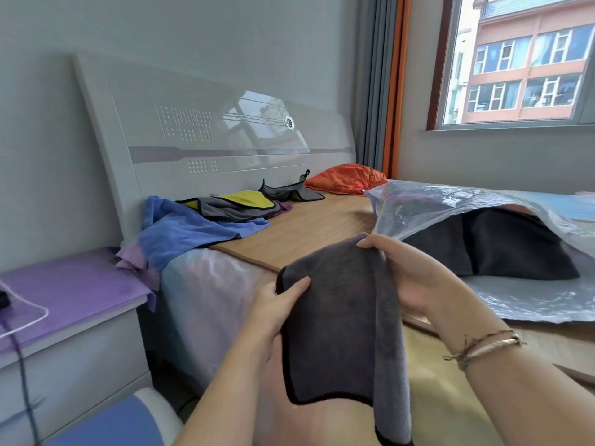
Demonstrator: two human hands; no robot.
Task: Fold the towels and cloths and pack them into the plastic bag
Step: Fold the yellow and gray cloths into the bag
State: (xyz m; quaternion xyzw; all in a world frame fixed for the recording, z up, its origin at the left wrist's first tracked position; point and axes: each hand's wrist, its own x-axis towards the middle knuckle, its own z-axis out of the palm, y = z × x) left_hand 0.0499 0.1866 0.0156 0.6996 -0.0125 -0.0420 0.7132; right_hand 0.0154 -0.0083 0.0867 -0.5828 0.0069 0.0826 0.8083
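Folded grey towel (341, 320) hangs before open plastic bag (483, 207) holding dark cloths (502, 246).

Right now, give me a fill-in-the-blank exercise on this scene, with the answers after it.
1. Both hands hold a ____ towel with a black edge.
2. Dark folded cloth already lies inside the plastic ____.
3. The orange pillow lies on the bed below the ____.
4. The right hand wears a ____ at the wrist; the left hand is bare.

Answers: grey; bag; window; bracelet
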